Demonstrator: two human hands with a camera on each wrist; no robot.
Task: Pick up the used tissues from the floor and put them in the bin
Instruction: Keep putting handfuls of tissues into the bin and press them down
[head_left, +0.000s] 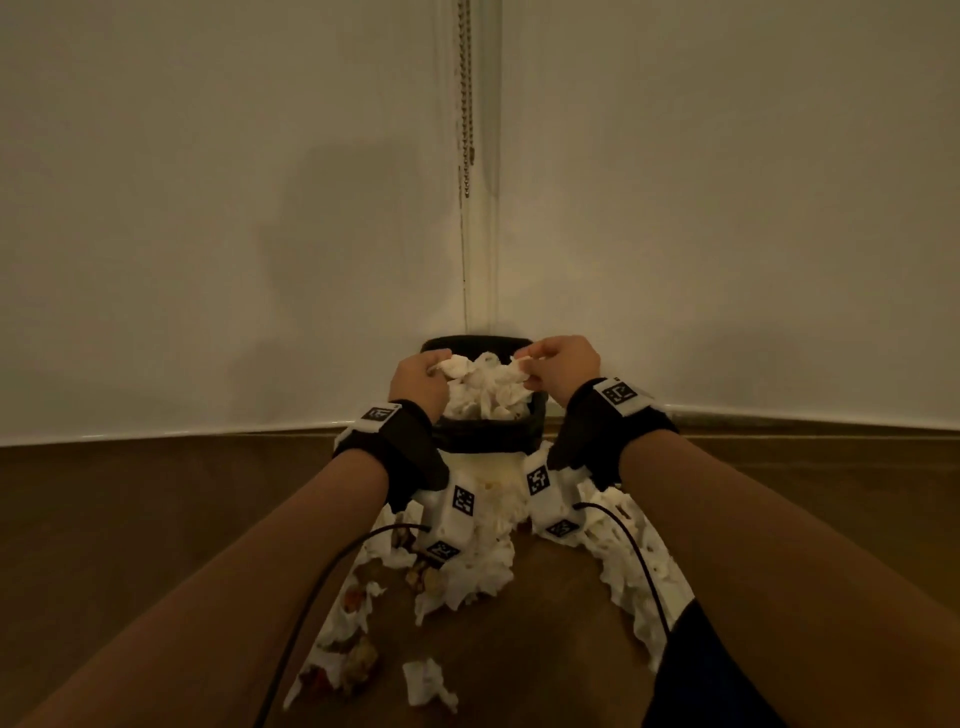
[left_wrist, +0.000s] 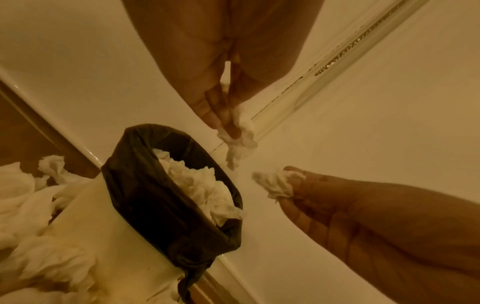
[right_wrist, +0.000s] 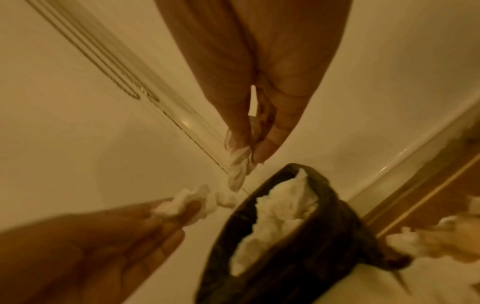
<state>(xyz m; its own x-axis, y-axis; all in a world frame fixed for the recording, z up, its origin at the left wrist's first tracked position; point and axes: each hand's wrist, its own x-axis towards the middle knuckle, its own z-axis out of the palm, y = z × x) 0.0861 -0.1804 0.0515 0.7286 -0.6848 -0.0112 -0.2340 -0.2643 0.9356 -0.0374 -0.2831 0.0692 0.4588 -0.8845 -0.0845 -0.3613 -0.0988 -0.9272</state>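
Corner walls (head_left: 260, 208) behind bin (head_left: 488, 441): above its rim, left hand (head_left: 418, 382) and right hand (head_left: 563, 364) each pinch a tissue (left_wrist: 240, 139); more tissues (head_left: 467, 571) lie before it.

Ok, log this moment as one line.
left hand: pinches tissue | right hand: pinches tissue | bin: heaped | floor tissues: remain

No readable text or numbers; wrist bands (head_left: 387, 434) bear only coded squares.
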